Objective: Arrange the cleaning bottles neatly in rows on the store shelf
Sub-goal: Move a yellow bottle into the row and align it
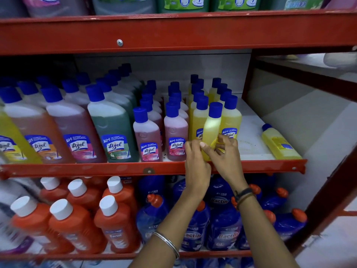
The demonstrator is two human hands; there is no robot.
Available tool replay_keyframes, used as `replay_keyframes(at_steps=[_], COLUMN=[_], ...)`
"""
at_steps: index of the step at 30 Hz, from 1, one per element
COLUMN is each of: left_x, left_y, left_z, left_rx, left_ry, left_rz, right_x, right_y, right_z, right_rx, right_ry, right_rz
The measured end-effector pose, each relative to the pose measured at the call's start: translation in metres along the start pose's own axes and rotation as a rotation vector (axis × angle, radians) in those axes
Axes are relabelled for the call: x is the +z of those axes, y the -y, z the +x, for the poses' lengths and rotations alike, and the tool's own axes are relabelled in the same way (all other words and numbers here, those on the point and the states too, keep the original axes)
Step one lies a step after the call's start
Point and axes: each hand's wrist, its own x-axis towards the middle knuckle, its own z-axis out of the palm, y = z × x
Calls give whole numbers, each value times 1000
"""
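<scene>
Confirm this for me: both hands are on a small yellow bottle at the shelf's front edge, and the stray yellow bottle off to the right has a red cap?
Not quite. The head view shows the stray yellow bottle has a blue cap, not red. The rest holds: left hand and right hand are on the small yellow bottle at the shelf's front edge.

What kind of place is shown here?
Most likely a shop aisle: red metal shelves hold rows of identical labelled cleaner bottles, and both hands hold a small yellow bottle at the shelf front.

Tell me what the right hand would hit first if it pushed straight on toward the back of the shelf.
The right hand already grips the small yellow bottle at the shelf edge together with the left hand. Pushed straight back, that bottle would probably meet the front yellow bottle of the right-hand row just behind it, though depth is unclear.
</scene>
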Motion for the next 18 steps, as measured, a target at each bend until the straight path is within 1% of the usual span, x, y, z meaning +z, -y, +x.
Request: replay_keyframes(at_steps=[3, 6, 11, 14, 18], left_x=[-1, -2, 6, 8, 8], left_y=[7, 12, 14, 13, 11], left_z=[5, 10, 7, 6, 5], left_rx=[20, 47, 22, 28, 36], left_ry=[-16, 10, 62, 97, 23], left_rz=[-45, -69, -56, -30, 33], right_x=[2, 0, -4, -8, -13], right_y=[3, 5, 1, -5, -8], right_z=[0, -1, -1, 4, 12], right_rx=[-9, -30, -92, -120, -130], right_ry=[-27, -48, 51, 82, 107], right_rz=[-28, 23, 39, 3, -27])
